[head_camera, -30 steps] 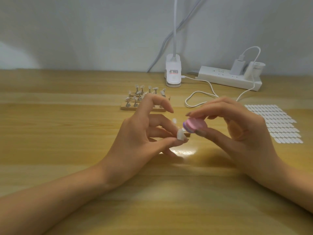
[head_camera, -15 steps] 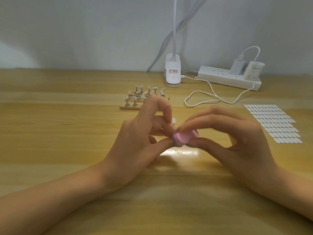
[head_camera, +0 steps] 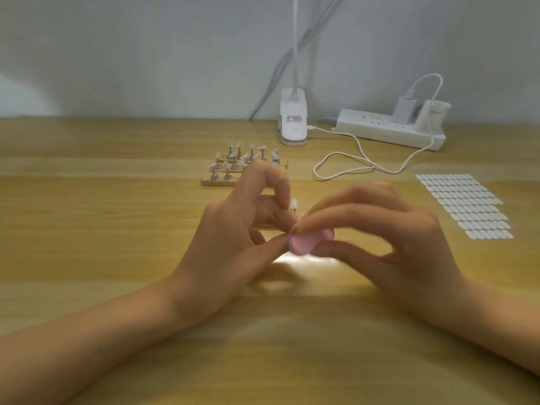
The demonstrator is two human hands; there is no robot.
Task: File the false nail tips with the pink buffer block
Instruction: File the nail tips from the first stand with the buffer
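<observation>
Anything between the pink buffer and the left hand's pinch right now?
Nothing visible stands between them. The right hand holds the pink buffer right up against the pinched fingertips of the left hand. The nail tip itself is hidden behind the buffer and fingers.

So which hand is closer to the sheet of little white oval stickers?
Right. The right hand, gripping the round pink buffer block, is just left of the sheet of white oval stickers; the left hand is farther left, beyond it.
</observation>
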